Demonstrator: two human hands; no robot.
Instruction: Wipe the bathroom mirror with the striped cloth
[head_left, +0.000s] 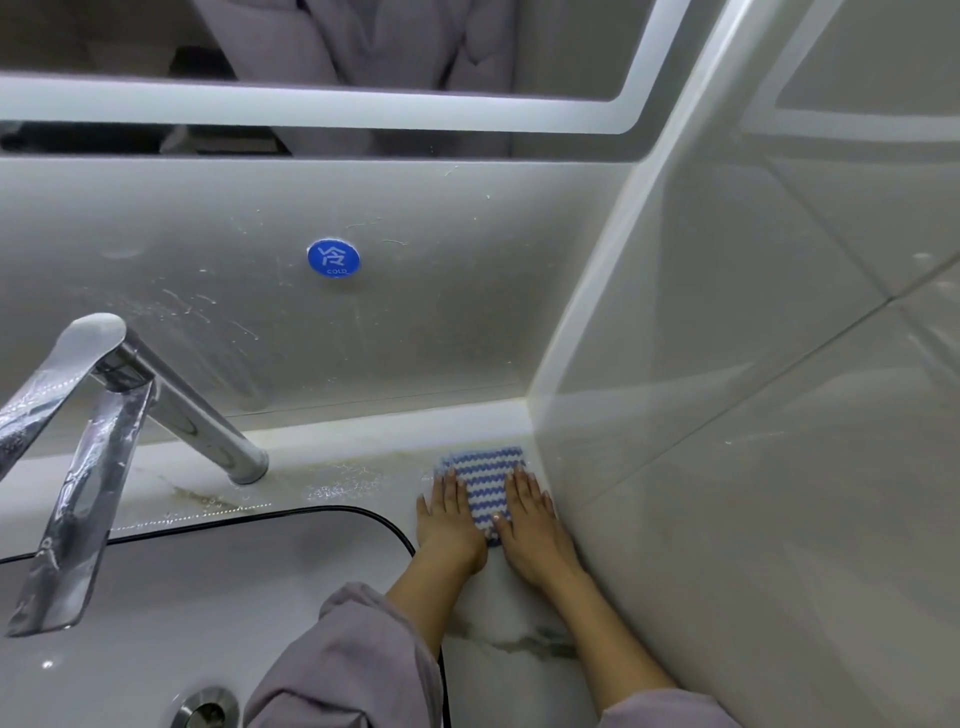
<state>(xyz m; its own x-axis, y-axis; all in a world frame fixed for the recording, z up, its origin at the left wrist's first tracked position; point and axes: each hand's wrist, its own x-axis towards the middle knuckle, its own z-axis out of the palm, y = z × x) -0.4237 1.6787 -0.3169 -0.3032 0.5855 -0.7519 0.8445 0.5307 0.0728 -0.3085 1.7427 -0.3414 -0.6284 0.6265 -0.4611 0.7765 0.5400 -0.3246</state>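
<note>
Blue-and-white zigzag-striped cloth (485, 486) flat on marble counter (519, 623), in the corner by the side wall. Left hand (449, 519) and right hand (530, 519) press it, fingers straight, together. Round blue sticker (333, 258) reads "COLD". Wall mirror (311, 47) above.

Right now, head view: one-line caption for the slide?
Left hand and right hand lie flat on the cloth, on the counter by the sink, mirror above.

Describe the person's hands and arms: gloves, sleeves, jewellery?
No gloves: the left hand and right hand are bare, with no ring or watch visible. Both sleeves are loose, soft-looking grey-lilac fabric, pushed up. The left sleeve is thickly bunched. The right sleeve only just shows at the frame's bottom edge.
</note>
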